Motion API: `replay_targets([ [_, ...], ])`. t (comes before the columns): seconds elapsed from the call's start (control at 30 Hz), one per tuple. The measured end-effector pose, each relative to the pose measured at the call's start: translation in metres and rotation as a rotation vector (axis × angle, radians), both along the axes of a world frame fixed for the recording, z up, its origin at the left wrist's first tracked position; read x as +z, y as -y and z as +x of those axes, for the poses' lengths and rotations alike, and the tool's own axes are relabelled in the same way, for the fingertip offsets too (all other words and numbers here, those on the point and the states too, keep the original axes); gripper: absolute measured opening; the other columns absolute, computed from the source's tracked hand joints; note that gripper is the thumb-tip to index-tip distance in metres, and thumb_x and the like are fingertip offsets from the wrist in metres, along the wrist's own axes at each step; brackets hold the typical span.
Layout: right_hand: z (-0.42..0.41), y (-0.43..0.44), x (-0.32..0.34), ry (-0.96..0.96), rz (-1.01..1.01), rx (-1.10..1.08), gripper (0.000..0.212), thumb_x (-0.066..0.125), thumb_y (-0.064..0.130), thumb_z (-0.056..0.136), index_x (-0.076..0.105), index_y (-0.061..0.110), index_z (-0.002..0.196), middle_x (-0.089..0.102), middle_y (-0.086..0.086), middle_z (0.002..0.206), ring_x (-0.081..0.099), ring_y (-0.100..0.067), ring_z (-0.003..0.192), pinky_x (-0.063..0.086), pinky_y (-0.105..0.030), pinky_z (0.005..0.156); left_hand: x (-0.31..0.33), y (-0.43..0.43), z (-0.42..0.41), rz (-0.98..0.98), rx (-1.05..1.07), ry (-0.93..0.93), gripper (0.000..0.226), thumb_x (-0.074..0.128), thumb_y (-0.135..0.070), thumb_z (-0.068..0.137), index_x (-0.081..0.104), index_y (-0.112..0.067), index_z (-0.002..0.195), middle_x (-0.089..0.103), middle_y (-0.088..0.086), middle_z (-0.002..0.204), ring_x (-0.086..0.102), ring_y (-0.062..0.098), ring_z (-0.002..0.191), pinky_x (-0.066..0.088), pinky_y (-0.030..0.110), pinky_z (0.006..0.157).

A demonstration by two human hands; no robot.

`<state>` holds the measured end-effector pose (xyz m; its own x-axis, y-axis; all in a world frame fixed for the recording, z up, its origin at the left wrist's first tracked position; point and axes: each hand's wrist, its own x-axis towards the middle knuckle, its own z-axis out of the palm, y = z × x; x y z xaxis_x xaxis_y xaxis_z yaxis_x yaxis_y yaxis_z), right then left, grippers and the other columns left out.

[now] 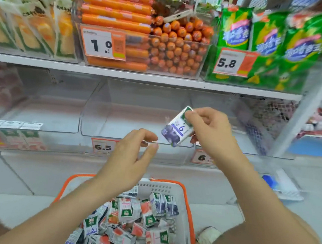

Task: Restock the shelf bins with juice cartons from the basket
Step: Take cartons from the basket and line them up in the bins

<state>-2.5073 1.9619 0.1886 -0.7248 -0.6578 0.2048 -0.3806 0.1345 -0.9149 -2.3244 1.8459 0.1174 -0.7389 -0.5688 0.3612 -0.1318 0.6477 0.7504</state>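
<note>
My right hand (211, 132) pinches a small blueberry juice carton (178, 128), tilted, in front of the middle clear shelf bin (133, 111), which holds nothing. My left hand (134, 154) hovers just left of and below the carton with fingers loosely curved, holding nothing. Below, a white basket with an orange rim (188, 208) sits on the floor, holding several juice cartons (139, 223), some blueberry, some red-labelled.
The left clear bin (40, 111) has a few red-labelled cartons (24, 139) at its front. A right bin (225, 115) stands beside a wire mesh panel (267, 123). The shelf above carries sausages (143, 42) and green snack bags (270, 43). Price tags read 6.5.
</note>
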Motion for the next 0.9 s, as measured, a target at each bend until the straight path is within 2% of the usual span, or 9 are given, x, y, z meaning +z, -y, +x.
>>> replay_targets([
  [0.1,-0.043,-0.03,0.003,-0.378,-0.006,-0.175,0.015,0.066,0.031,0.095,0.068,0.022,0.107,0.074,0.008,0.089,0.068,-0.014,0.074,0.052,-0.034,0.073,-0.004,-0.015,-0.029,-0.26,-0.04,0.106,0.025,0.061,-0.025,0.102,0.058,-0.03,0.126,0.055,-0.013,0.124,0.05,0.007,0.119,0.04,0.029,0.101],
  [0.23,-0.106,-0.052,-0.014,-0.674,0.423,-0.088,0.028,0.063,0.019,0.101,0.056,0.012,0.128,0.066,-0.009,0.11,0.06,-0.031,0.094,0.038,-0.036,0.073,-0.022,-0.017,-0.066,-0.424,0.013,0.305,0.045,0.058,-0.026,0.102,0.047,-0.027,0.145,0.048,-0.006,0.143,0.041,0.023,0.136,0.031,0.045,0.117],
  [0.3,-0.127,-0.051,-0.025,-0.669,0.675,-0.019,0.033,0.065,0.018,0.1,0.057,0.011,0.131,0.065,-0.016,0.121,0.059,-0.037,0.106,0.044,-0.04,0.08,-0.032,-0.014,-0.077,-0.442,0.063,0.436,0.05,0.054,-0.027,0.105,0.039,-0.026,0.153,0.042,-0.003,0.153,0.03,0.029,0.149,0.015,0.058,0.125],
  [0.37,-0.136,-0.046,-0.033,-0.605,0.799,0.064,0.032,0.068,0.02,0.098,0.062,0.016,0.129,0.067,-0.012,0.124,0.063,-0.032,0.102,0.049,-0.038,0.082,-0.042,-0.01,-0.084,-0.436,0.113,0.527,0.049,0.052,-0.021,0.106,0.04,-0.027,0.153,0.042,-0.002,0.156,0.022,0.034,0.155,0.003,0.068,0.124],
  [0.53,-0.137,-0.038,-0.031,-0.426,0.884,0.288,0.026,0.062,0.02,0.101,0.071,0.019,0.126,0.069,0.004,0.12,0.062,-0.014,0.098,0.044,-0.026,0.085,-0.059,-0.006,-0.091,-0.471,0.186,0.512,0.069,0.052,0.025,0.074,0.052,-0.027,0.119,0.061,-0.001,0.124,0.033,0.04,0.146,-0.011,0.074,0.118],
  [0.6,-0.136,-0.037,-0.028,-0.348,0.937,0.325,0.036,0.056,0.017,0.102,0.066,0.019,0.137,0.067,0.0,0.137,0.063,-0.015,0.115,0.045,-0.027,0.095,-0.057,-0.004,-0.094,-0.465,0.194,0.504,0.078,0.045,0.03,0.061,0.053,-0.024,0.116,0.061,-0.001,0.116,0.036,0.039,0.141,-0.018,0.071,0.117],
  [0.67,-0.134,-0.04,-0.025,-0.277,0.989,0.305,0.059,0.059,0.014,0.099,0.046,0.019,0.156,0.052,-0.002,0.154,0.053,-0.018,0.137,0.042,-0.029,0.11,-0.054,-0.001,-0.097,-0.471,0.195,0.502,0.08,0.045,0.03,0.056,0.055,-0.024,0.114,0.061,-0.002,0.11,0.041,0.036,0.13,-0.02,0.071,0.116],
  [0.77,-0.138,-0.054,-0.025,-0.382,1.09,0.166,0.077,0.067,0.013,0.089,0.036,0.025,0.159,0.045,-0.006,0.157,0.046,-0.028,0.142,0.044,-0.039,0.112,-0.058,0.003,-0.101,-0.495,0.208,0.501,0.072,0.052,0.027,0.064,0.056,-0.026,0.113,0.06,-0.004,0.104,0.045,0.031,0.116,-0.019,0.072,0.116],
  [0.9,-0.138,-0.065,-0.03,-0.676,1.155,-0.102,0.04,0.063,0.006,0.09,0.068,0.021,0.126,0.061,-0.015,0.128,0.056,-0.04,0.118,0.049,-0.047,0.094,-0.062,0.005,-0.098,-0.54,0.213,0.485,0.066,0.057,0.024,0.075,0.056,-0.028,0.117,0.058,-0.004,0.105,0.047,0.031,0.114,-0.015,0.071,0.119],
])
